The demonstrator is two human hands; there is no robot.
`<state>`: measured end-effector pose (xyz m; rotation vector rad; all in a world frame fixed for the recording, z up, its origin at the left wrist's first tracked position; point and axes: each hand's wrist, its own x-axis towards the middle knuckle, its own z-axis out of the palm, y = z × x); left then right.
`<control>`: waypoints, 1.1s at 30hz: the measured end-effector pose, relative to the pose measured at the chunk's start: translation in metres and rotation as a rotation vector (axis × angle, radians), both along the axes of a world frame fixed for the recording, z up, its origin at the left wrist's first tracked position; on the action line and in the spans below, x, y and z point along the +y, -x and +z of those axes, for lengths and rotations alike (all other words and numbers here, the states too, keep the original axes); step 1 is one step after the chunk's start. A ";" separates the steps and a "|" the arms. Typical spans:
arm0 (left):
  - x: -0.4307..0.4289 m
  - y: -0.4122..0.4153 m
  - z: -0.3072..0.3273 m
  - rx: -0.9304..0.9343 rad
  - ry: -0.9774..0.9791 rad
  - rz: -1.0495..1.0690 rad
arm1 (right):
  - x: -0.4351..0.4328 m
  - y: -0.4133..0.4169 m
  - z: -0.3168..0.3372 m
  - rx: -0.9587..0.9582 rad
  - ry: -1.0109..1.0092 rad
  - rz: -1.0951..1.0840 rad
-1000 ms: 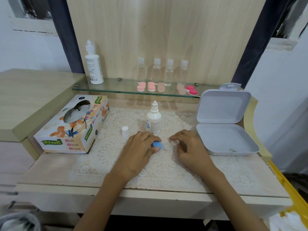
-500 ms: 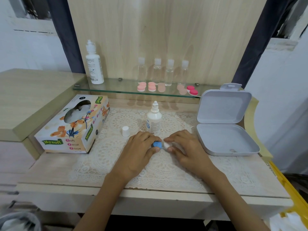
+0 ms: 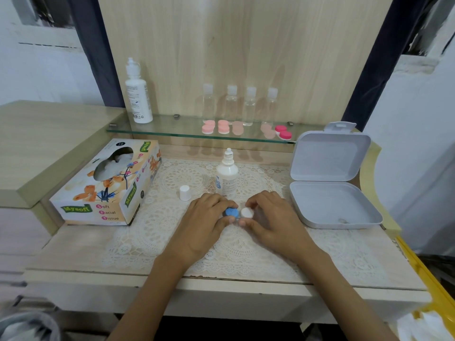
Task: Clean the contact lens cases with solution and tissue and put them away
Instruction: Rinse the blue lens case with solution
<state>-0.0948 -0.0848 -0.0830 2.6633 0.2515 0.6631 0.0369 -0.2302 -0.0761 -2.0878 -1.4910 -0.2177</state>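
A contact lens case lies on the lace mat between my hands, with a blue cap (image 3: 231, 212) on its left side and a white cap (image 3: 246, 213) on its right. My left hand (image 3: 204, 225) grips the blue cap between thumb and curled fingers. My right hand (image 3: 273, 222) pinches the white cap the same way. Just behind them stands the small solution bottle (image 3: 227, 174) with its nozzle bare, and its white cap (image 3: 185, 192) stands on the mat to the left. The tissue box (image 3: 108, 185) lies at the left.
An open grey storage box (image 3: 334, 205) sits at the right, lid up. A glass shelf (image 3: 172, 130) behind carries a tall white bottle (image 3: 136, 94), several clear bottles (image 3: 240, 104), and pink lens cases (image 3: 222, 127). Crumpled tissue (image 3: 426, 323) shows at the bottom right.
My right hand has slid left with the white cap and brought it onto the case beside the blue cap. My left hand has stayed on the blue cap.
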 end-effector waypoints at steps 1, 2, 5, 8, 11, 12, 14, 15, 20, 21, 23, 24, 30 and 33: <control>0.000 0.000 0.000 0.000 0.001 -0.001 | -0.001 0.000 0.000 -0.005 -0.007 0.021; 0.000 0.000 0.000 -0.002 0.001 -0.002 | -0.002 0.000 -0.001 -0.009 -0.014 0.042; 0.000 0.001 0.001 -0.001 0.002 -0.002 | -0.002 -0.001 -0.003 -0.024 -0.032 0.063; 0.000 0.000 0.001 0.001 -0.003 0.002 | -0.001 -0.001 -0.003 0.001 -0.050 0.051; 0.000 0.000 0.001 0.006 -0.003 0.004 | -0.001 -0.003 -0.002 0.030 -0.021 0.013; 0.000 0.000 0.001 0.007 -0.001 0.004 | -0.001 -0.003 -0.002 0.025 -0.009 -0.004; 0.000 0.001 0.001 0.006 0.002 0.007 | 0.000 -0.001 -0.001 0.000 0.014 -0.026; 0.000 0.001 0.001 0.004 0.002 0.008 | 0.000 0.000 -0.001 -0.014 0.026 -0.025; -0.001 0.001 0.001 0.007 0.001 0.009 | -0.003 0.003 0.001 -0.027 -0.022 0.038; -0.001 0.001 0.001 0.003 0.001 0.008 | -0.003 0.003 0.001 -0.021 -0.024 0.036; -0.001 0.001 0.002 -0.003 0.001 0.007 | -0.003 0.002 0.000 -0.016 -0.022 0.023; -0.001 0.001 0.002 0.000 0.003 0.009 | -0.002 0.002 0.000 -0.009 -0.022 0.013; -0.001 0.001 0.001 0.003 -0.007 0.013 | -0.001 0.003 0.002 0.003 0.046 -0.016; -0.002 0.002 0.002 -0.006 0.002 0.011 | -0.002 0.002 0.000 -0.023 0.010 0.052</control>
